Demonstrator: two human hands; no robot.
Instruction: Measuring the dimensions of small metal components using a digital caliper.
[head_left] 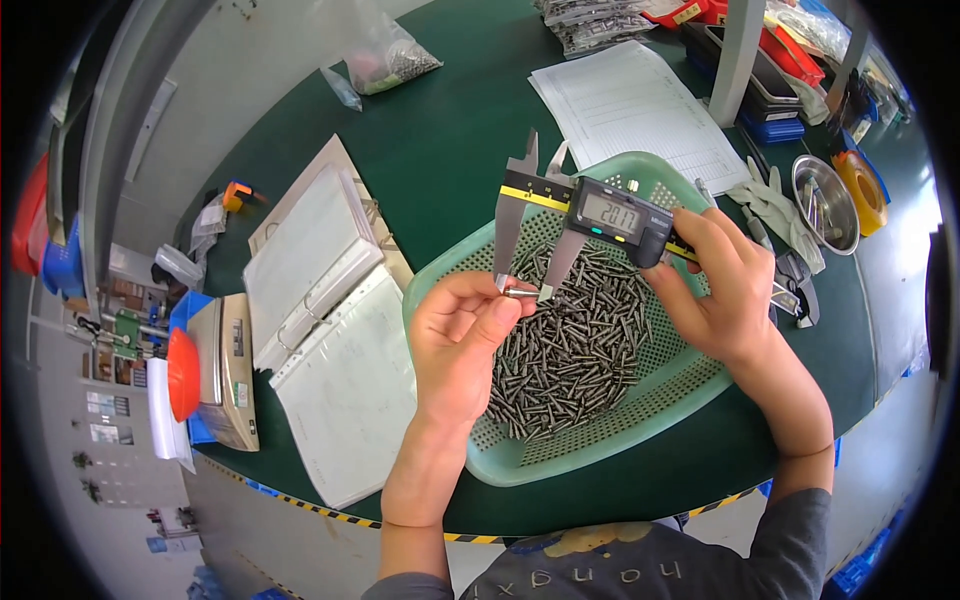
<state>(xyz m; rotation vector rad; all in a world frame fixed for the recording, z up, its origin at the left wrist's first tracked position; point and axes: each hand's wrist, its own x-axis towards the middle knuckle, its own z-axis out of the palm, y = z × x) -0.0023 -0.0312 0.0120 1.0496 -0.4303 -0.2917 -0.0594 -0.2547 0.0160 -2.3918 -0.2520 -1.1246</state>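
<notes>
My left hand [462,335] pinches a small metal pin [520,293] between thumb and fingers. The pin lies between the lower jaws of a digital caliper [590,215], whose display is lit with a reading. My right hand [722,285] grips the caliper's right end, thumb below and fingers above the beam. Both hands are over a green perforated plastic basket [600,450]. A heap of similar metal pins [580,370] lies inside it, partly hidden behind my left hand.
Left of the basket lies an open ring binder [340,370], beyond it a weighing scale [228,370]. Printed sheets [630,110] and a plastic bag of parts [390,60] are at the back. On the right are a metal bowl [828,200], white gloves [780,212] and a grey post [738,65].
</notes>
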